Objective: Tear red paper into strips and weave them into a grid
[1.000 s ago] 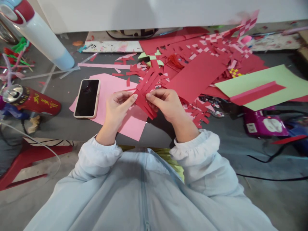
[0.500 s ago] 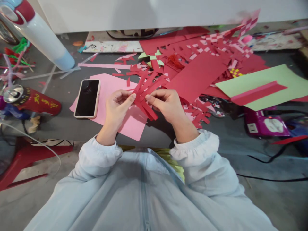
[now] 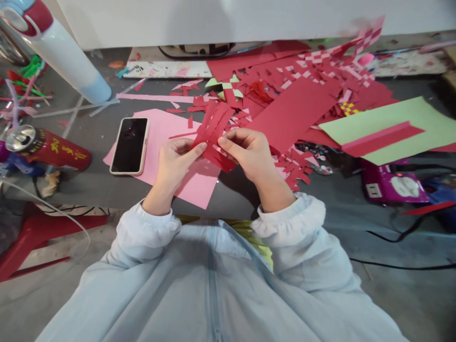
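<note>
Between my hands is a piece of red paper strips [image 3: 216, 118], crossing one another, with loose ends fanning up and down. My left hand [image 3: 180, 159] pinches its left edge between thumb and fingers. On the other side, my right hand [image 3: 247, 151] is closed on its right edge, thumb on top. Under the strips, a pink sheet [image 3: 199, 190] lies on the grey table [image 3: 103, 187]. A thin red strip sticks out to the left above my left hand. The fingertips behind the paper are hidden.
A phone [image 3: 130, 146] lies left of my hands, near a red can [image 3: 50, 148] and a white bottle [image 3: 67, 57]. Red paper [image 3: 297, 111] and scraps spread behind and right. Farther right are a green sheet [image 3: 395, 121] and a purple packet [image 3: 394, 183].
The red strips have been turned slightly and lie closer together, less fanned out. My left hand has shifted a little to the right; my right hand barely moved.
</note>
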Demonstrator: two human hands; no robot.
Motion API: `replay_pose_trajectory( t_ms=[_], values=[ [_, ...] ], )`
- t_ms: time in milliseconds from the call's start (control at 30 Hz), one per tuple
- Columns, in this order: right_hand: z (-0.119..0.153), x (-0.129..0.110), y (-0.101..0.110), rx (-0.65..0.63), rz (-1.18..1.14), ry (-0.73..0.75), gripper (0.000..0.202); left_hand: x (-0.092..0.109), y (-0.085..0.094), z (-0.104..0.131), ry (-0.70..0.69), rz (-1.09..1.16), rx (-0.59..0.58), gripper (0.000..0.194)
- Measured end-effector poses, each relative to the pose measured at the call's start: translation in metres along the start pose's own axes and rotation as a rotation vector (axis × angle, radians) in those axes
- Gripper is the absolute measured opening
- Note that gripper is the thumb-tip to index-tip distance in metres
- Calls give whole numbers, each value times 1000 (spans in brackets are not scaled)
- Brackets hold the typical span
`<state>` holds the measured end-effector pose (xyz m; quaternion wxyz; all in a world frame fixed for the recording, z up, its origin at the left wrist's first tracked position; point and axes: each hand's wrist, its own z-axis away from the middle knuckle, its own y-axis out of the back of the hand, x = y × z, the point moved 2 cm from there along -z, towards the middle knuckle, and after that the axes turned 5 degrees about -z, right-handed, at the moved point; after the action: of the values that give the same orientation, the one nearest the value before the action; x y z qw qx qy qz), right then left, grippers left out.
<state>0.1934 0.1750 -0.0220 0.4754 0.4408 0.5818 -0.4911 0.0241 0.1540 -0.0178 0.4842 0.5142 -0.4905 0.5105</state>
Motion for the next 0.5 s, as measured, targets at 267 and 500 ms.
replay_pose_trajectory(
  t_ms=[267,500],
  values=[
    [-2,5,4,-10,11,3,18,3,0,0,7,10,40,24],
    [-1,0,4,-15,76,48,13,2,0,0,3,48,26,22]
  ],
)
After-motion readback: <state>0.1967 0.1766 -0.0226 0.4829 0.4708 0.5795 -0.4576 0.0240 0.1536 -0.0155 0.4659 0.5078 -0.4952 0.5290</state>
